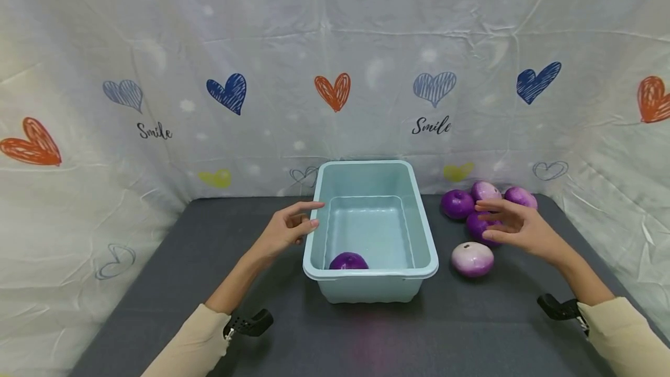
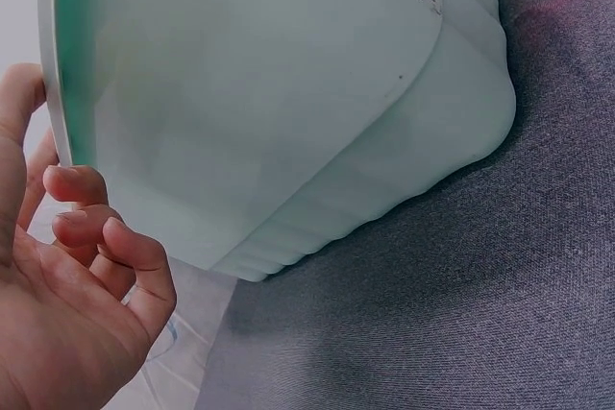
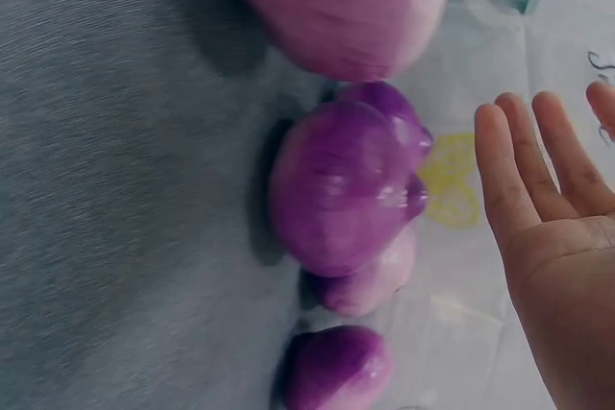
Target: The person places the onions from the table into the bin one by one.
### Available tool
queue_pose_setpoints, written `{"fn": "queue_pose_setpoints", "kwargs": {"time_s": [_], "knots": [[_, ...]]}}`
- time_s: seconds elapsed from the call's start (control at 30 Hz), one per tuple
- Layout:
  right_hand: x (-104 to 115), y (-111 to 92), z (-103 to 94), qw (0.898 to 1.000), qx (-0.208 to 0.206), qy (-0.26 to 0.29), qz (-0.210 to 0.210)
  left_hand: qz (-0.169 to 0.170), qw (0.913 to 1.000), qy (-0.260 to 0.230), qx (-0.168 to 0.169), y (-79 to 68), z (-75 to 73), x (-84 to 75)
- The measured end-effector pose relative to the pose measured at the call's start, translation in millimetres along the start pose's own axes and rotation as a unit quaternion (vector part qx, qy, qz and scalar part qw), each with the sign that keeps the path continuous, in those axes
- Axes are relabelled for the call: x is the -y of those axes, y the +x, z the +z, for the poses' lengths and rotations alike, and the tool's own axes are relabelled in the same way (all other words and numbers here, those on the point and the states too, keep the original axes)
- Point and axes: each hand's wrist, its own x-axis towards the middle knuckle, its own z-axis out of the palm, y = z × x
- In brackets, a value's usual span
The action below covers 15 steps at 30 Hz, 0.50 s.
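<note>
My left hand is at the left rim of a light blue plastic basin, with the forefinger stretched over the edge and the thumb near it. The left wrist view shows its other fingers loosely curled beside the basin's outer wall, holding nothing. Inside the basin a purple onion lies near the front, partly hidden by the rim. Over several red onions, my right hand hovers with relaxed, spread fingers. A paler onion sits nearest me; a dark purple onion is partly covered by that hand.
Behind the right hand are more onions, including a dark one and a pale one. Everything stands on a dark grey cloth-covered table. A white curtain with printed hearts hangs at the back and sides.
</note>
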Motion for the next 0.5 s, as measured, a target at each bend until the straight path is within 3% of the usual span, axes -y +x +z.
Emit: {"fn": "queue_pose_setpoints", "kwargs": {"time_s": [0.33, 0.5], "knots": [[-2, -20, 14.1, 0.998, 0.044, -0.047, -0.013, 0.0, 1.0, -0.006, 0.001, 0.0, -0.1, 1.8], [-3, -27, 19.7, 0.996, 0.046, -0.071, 0.007, -0.006, 1.0, -0.005, 0.0, 0.0, 0.4, 3.0]]}}
